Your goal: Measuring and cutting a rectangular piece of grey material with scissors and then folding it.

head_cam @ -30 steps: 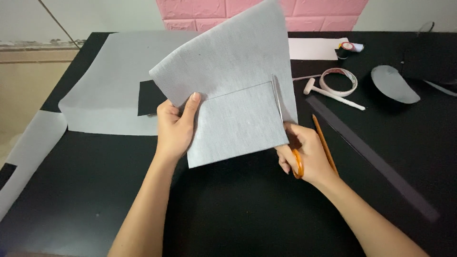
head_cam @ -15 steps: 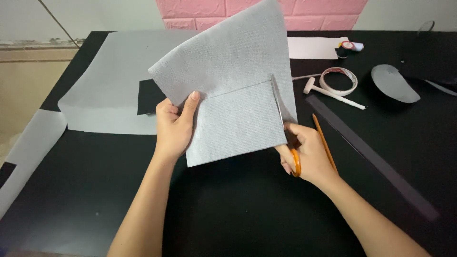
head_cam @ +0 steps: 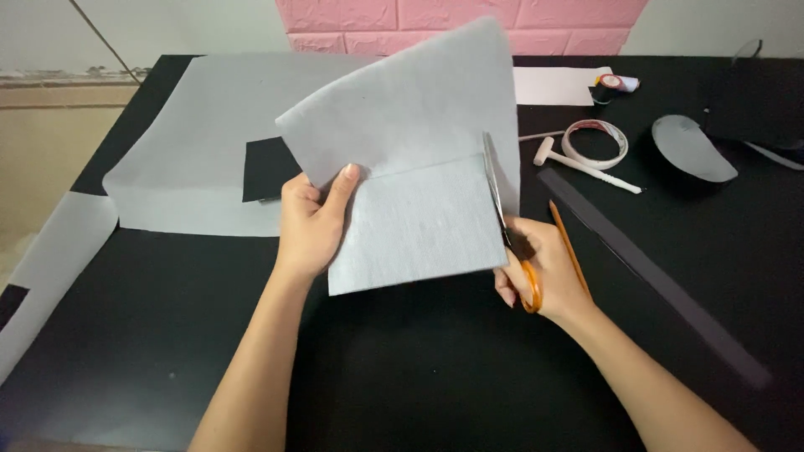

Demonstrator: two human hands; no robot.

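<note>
Over a black table [head_cam: 402, 393], the left hand [head_cam: 311, 224] pinches a folded sheet of grey felt [head_cam: 414, 167] at its left edge while the right hand [head_cam: 540, 268] grips orange-handled scissors [head_cam: 507, 222], blades pointing away along the sheet's right edge. The felt looks light and floppy, best held near the cut; its long axis runs up and away from the person.

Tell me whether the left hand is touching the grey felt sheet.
Touching. The head view shows the left hand gripping the grey felt sheet at its left edge, the thumb pressed flat on its front face and the fingers curled behind.
</note>
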